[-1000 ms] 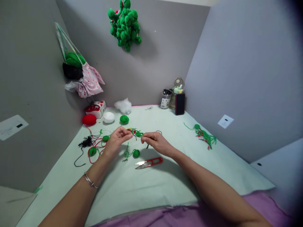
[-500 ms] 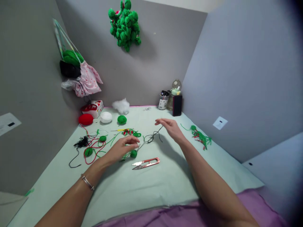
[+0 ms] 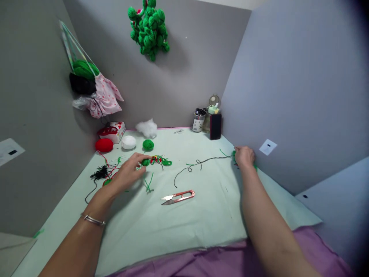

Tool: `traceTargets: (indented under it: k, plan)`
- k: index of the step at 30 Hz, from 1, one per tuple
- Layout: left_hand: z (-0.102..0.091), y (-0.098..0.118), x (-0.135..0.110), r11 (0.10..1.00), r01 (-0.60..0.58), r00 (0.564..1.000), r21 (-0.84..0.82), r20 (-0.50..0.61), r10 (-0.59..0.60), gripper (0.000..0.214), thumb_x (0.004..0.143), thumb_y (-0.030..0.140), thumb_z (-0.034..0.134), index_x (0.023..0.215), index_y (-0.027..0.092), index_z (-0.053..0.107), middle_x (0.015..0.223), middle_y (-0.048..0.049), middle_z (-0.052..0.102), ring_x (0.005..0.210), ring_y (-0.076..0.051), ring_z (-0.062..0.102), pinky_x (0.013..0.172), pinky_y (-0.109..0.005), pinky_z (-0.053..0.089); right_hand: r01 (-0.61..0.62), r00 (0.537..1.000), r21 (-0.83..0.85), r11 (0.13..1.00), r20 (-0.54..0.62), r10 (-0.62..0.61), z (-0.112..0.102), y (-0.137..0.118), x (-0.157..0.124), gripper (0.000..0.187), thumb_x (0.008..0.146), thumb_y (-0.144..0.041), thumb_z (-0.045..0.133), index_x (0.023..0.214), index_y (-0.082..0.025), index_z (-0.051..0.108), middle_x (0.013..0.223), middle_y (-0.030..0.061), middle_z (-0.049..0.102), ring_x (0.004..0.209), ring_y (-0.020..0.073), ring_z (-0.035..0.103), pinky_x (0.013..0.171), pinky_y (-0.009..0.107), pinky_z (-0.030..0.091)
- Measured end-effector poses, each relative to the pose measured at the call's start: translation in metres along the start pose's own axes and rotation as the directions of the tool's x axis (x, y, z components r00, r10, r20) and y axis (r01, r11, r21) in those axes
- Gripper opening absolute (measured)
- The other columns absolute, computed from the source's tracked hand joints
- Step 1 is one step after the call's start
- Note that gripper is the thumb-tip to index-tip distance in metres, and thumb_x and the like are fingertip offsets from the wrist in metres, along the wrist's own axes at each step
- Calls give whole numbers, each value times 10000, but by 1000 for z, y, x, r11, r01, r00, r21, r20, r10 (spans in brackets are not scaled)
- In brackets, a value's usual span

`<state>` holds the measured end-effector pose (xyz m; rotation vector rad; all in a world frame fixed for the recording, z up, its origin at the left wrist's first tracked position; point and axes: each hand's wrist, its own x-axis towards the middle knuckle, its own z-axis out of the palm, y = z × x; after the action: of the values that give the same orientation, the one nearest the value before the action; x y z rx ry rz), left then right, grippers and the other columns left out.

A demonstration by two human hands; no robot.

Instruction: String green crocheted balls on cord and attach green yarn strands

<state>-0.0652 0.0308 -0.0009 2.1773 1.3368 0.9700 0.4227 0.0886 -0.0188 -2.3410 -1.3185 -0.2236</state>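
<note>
My left hand [image 3: 131, 171] is at the left middle of the table, thumb and forefinger curled around a small green yarn ball [image 3: 145, 162]. Beside that ball lie red and green crocheted pieces [image 3: 161, 161]. At the far right, my right hand [image 3: 245, 157] is closed and low over the green and red yarn scraps, mostly covering them. From its fingers a dark yarn strand [image 3: 213, 158] trails left, with loose loops along it. Red-handled thread snips [image 3: 178, 197] lie between my arms. Short green yarn ends [image 3: 148, 184] rest below my left hand.
Red [image 3: 104, 145], white [image 3: 128, 142] and green [image 3: 148, 145] yarn balls stand at the back left, near white stuffing [image 3: 147, 128]. A black yarn tangle [image 3: 99, 172] lies left. A pen can [image 3: 198, 121] and phone [image 3: 215, 126] stand at the back right.
My right hand has moved right to the scrap pile, drawing the dark strand out along the table. My left hand has moved left and away from me, and the small green ball moved with it.
</note>
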Motion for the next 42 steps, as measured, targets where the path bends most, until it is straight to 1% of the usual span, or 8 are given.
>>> traceTargets:
  k: [9, 13, 17, 20, 23, 27, 37, 42]
  plan:
    - [-20, -38, 3, 951, 175, 978, 257, -157, -137, 522, 736, 280, 583, 1244, 184, 656, 1236, -129, 613, 1102, -311, 596, 1004, -452, 447, -61, 994, 139, 988, 95, 48, 5, -6, -2, 301, 862, -147, 573, 1054, -112, 802, 1105, 268, 718, 1056, 348, 659, 900, 456, 484]
    - [-9, -13, 4, 992, 115, 947, 44, -307, -96, 400, 829, 343, 572, 1182, 179, 665, 1205, -119, 624, 1055, -271, 609, 975, -426, 465, -30, 999, 308, 951, 51, 15, -9, -19, -2, 345, 890, -207, 528, 1110, -113, 776, 1144, 219, 723, 1089, 328, 645, 941, 459, 486]
    - [21, 26, -2, 911, 43, 961, -411, -233, -151, 324, 881, 349, 599, 1158, 187, 638, 1043, -80, 692, 936, -213, 645, 905, -364, 503, 72, 988, 592, 803, 68, -138, -23, -64, -23, 491, 978, -415, 403, 1282, -147, 680, 1124, 127, 732, 947, 197, 674, 805, 303, 543]
    - [50, 48, -12, 877, -6, 984, -481, -161, -81, 270, 904, 300, 609, 1156, 207, 638, 1058, -79, 679, 961, -204, 649, 904, -352, 508, -144, 853, 939, 312, 278, -441, -26, -110, -68, 578, 829, -559, 643, 1180, -106, 719, 969, 127, 723, 786, 172, 642, 709, 277, 522]
    - [69, 58, -22, 930, -84, 983, -358, -181, 20, 263, 882, 265, 654, 1142, 231, 636, 1078, -67, 624, 843, -174, 634, 842, -338, 518, -346, 614, 891, 293, 451, -648, -25, -149, -124, 518, 755, -565, 739, 990, -104, 761, 786, 68, 687, 663, 131, 565, 648, 260, 472]
    - [75, 58, -27, 968, -119, 979, -219, -190, 77, 302, 858, 215, 670, 1151, 253, 608, 1073, -52, 573, 802, -164, 606, 789, -326, 518, -404, 471, 869, 284, 464, -750, -24, -170, -167, 459, 764, -582, 726, 791, -124, 729, 662, 7, 603, 610, 104, 497, 615, 242, 421]
    - [69, 50, -20, 952, -85, 991, -292, -125, 51, 303, 845, 184, 656, 1137, 245, 601, 1058, -41, 600, 801, -158, 599, 805, -333, 516, -339, 436, 887, 315, 444, -783, -29, -169, -167, 499, 781, -630, 696, 694, -140, 669, 596, -7, 585, 562, 108, 527, 598, 248, 447]
    - [66, 53, -17, 876, 67, 995, -478, -28, -91, 204, 837, 260, 678, 1025, 218, 610, 1038, -42, 619, 839, -171, 622, 789, -327, 524, -289, 515, 911, 295, 407, -754, -33, -168, -164, 424, 818, -556, 697, 828, -135, 750, 713, 24, 668, 636, 109, 567, 616, 230, 477]
